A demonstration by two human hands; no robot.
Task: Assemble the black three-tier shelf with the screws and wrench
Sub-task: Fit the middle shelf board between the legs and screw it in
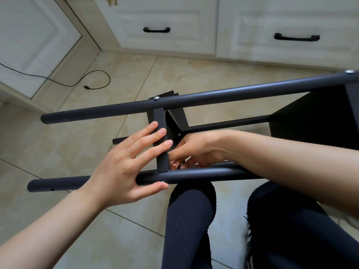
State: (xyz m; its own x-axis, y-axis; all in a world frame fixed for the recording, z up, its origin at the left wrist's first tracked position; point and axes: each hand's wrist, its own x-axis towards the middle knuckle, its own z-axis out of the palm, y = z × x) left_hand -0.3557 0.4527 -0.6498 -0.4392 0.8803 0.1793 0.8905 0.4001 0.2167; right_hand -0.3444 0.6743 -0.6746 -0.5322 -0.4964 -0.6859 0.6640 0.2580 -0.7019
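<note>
Currently the black shelf frame (194, 100) lies on its side across the person's knees, center frame. Left hand (124, 167) at 8 o'clock: fingers straight on the crosspiece (162, 150), thumb under the near tube (58, 183). Right hand (194, 150) at 3 o'clock pinches something small by the joint; cannot tell what.

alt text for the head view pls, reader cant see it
A person crouched on a tiled floor holds a black shelf frame lying on its side: the left hand rests straight fingers across a tier edge with the thumb under the near pole, while the right hand pinches something small where tier meets pole. White cabinets stand behind.
</note>
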